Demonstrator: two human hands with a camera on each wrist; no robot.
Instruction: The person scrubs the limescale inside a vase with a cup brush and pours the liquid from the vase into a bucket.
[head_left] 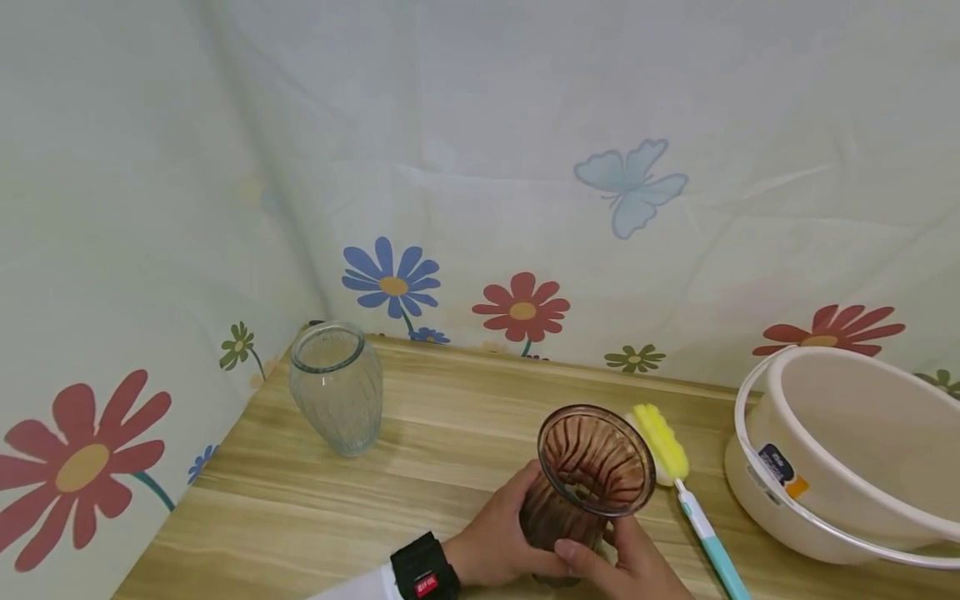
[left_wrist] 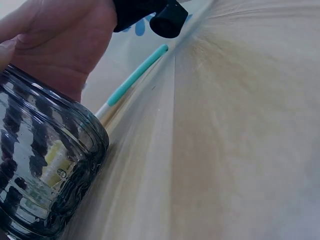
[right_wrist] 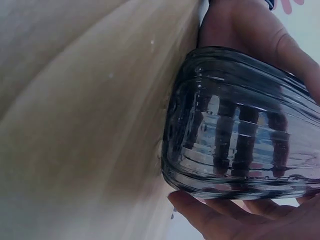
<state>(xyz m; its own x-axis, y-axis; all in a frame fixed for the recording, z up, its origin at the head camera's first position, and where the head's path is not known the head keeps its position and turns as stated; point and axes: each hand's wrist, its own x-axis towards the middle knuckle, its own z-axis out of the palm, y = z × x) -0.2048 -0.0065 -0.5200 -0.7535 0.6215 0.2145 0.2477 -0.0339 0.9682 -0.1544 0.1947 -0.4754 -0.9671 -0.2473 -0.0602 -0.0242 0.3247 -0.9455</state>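
Observation:
A brown-tinted, ribbed glass vase (head_left: pixel 562 517) with a flared rim stands between my two hands, mouth up and tilted slightly. My left hand (head_left: pixel 491 533) grips its left side, thumb across the front. From the right, my right hand (head_left: pixel 637 562) holds the lower body, its thumb lying across the front near the left thumb. In the right wrist view the vase's thick base (right_wrist: pixel 172 120) is right at the wooden tabletop, with fingers (right_wrist: pixel 187 205) along its side. The left wrist view shows the same glass (left_wrist: pixel 45 160) close over the wood.
A clear, ribbed glass vase (head_left: pixel 337 400) stands at the back left. Just right of the brown vase lies a brush with a yellow sponge head (head_left: pixel 663 442) and a teal handle (head_left: pixel 723 567). A beige bucket (head_left: pixel 757 500) stands at the right. Flower-printed cloth (head_left: pixel 480 208) backs the table.

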